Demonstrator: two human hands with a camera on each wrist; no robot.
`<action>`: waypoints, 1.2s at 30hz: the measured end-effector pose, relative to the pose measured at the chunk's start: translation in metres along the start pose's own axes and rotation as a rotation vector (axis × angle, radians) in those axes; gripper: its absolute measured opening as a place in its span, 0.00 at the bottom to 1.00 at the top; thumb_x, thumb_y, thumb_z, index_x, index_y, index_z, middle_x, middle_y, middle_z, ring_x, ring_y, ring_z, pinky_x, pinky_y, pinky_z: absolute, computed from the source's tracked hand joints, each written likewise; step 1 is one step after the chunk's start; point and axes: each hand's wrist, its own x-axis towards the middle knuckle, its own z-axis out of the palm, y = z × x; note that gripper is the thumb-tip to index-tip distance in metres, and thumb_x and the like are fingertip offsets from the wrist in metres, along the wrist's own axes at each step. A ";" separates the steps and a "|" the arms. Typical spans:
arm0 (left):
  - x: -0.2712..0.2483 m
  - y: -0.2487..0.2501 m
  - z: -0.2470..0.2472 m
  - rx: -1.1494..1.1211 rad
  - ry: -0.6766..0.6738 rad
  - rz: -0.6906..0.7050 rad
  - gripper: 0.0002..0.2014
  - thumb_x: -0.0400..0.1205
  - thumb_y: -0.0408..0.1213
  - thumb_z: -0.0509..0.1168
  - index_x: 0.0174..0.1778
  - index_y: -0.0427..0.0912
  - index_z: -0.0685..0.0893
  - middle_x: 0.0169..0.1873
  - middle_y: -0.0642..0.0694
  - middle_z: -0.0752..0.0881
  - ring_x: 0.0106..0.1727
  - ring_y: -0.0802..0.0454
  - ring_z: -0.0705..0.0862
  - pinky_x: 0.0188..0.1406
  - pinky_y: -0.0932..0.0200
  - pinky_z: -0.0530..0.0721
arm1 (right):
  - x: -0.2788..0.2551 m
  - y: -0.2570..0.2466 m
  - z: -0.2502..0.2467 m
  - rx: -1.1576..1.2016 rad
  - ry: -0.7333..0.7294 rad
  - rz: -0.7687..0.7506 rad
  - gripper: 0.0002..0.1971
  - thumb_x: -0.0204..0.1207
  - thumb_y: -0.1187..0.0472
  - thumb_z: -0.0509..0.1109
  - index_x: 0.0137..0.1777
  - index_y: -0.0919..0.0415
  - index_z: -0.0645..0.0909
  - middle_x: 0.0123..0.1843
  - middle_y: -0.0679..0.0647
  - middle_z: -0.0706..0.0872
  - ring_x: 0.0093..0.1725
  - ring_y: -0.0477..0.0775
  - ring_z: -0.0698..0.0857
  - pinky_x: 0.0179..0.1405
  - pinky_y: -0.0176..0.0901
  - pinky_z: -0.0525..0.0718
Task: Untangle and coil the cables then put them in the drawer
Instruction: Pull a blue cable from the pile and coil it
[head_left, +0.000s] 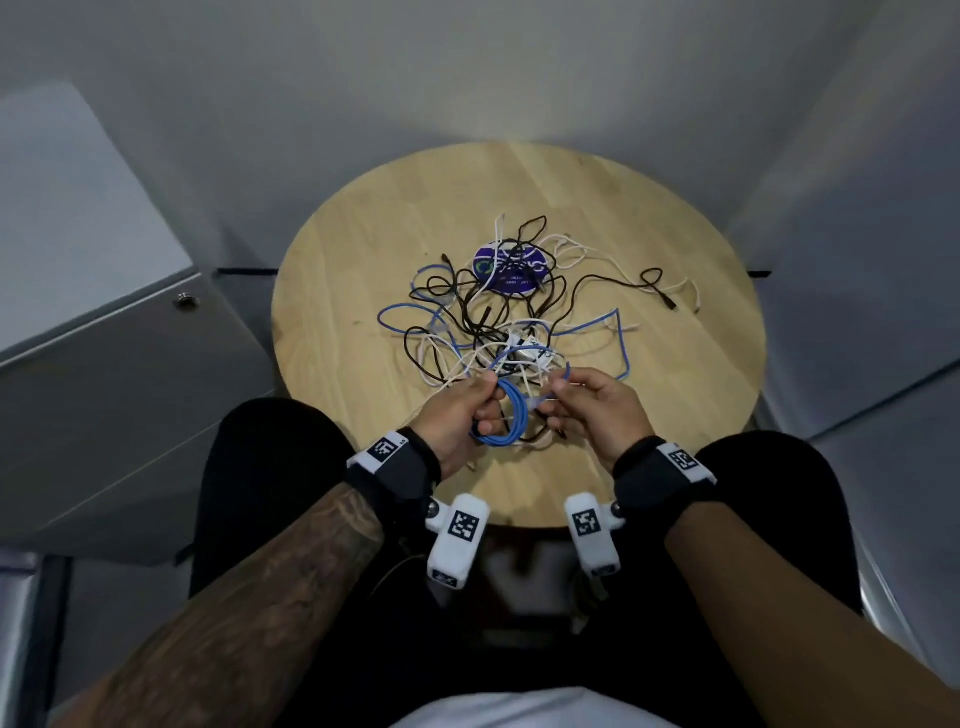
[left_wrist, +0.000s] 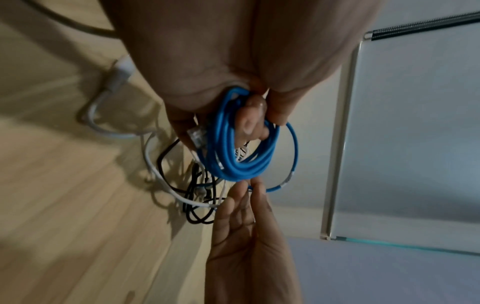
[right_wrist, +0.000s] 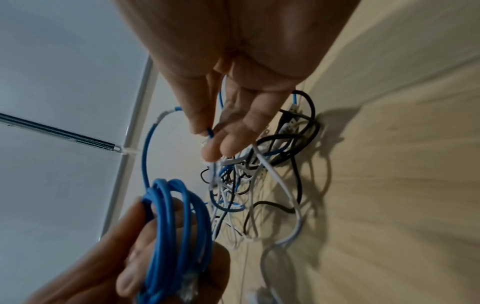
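A round wooden table (head_left: 670, 415) fills the middle of the head view, with a grey cabinet (head_left: 104, 364) to its left. On the table lies a loose tangle of cables (head_left: 498, 322): black, white and blue strands crossing one another, spread over a purple round sticker (head_left: 506, 270). At the near edge of the table, the person's two hands are raised just above the tangle. The left hand (head_left: 462, 426) has its fingers and thumb curled round a blue cable coil (head_left: 506, 415) of several loops, with a clear plug (left_wrist: 196, 134) showing beside the thumb. A single blue strand arcs from the coil to the right hand (head_left: 592, 410), which pinches that strand's end (right_wrist: 209, 131) between thumb and fingertips, the other fingers loosely extended. Both wrists carry black straps with white marker blocks (head_left: 457, 538).
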 end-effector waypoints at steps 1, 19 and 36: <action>0.000 -0.002 0.001 0.004 -0.010 -0.008 0.15 0.90 0.41 0.53 0.39 0.39 0.72 0.20 0.51 0.65 0.19 0.57 0.65 0.22 0.67 0.66 | 0.000 0.001 0.000 0.003 -0.019 0.013 0.04 0.81 0.69 0.70 0.53 0.62 0.84 0.41 0.60 0.91 0.35 0.51 0.91 0.36 0.39 0.90; 0.003 0.006 -0.014 -0.096 -0.158 -0.047 0.13 0.89 0.44 0.54 0.50 0.38 0.75 0.22 0.52 0.64 0.21 0.59 0.65 0.27 0.67 0.69 | -0.005 0.006 0.042 -0.027 -0.077 0.082 0.12 0.86 0.64 0.63 0.66 0.59 0.81 0.33 0.55 0.78 0.20 0.44 0.67 0.15 0.34 0.63; 0.008 0.026 -0.016 0.152 0.046 0.220 0.10 0.88 0.35 0.56 0.53 0.33 0.80 0.28 0.48 0.72 0.21 0.60 0.63 0.18 0.68 0.64 | 0.002 -0.018 0.066 -0.517 -0.173 -0.347 0.13 0.74 0.59 0.80 0.57 0.57 0.85 0.45 0.48 0.88 0.40 0.37 0.83 0.43 0.28 0.79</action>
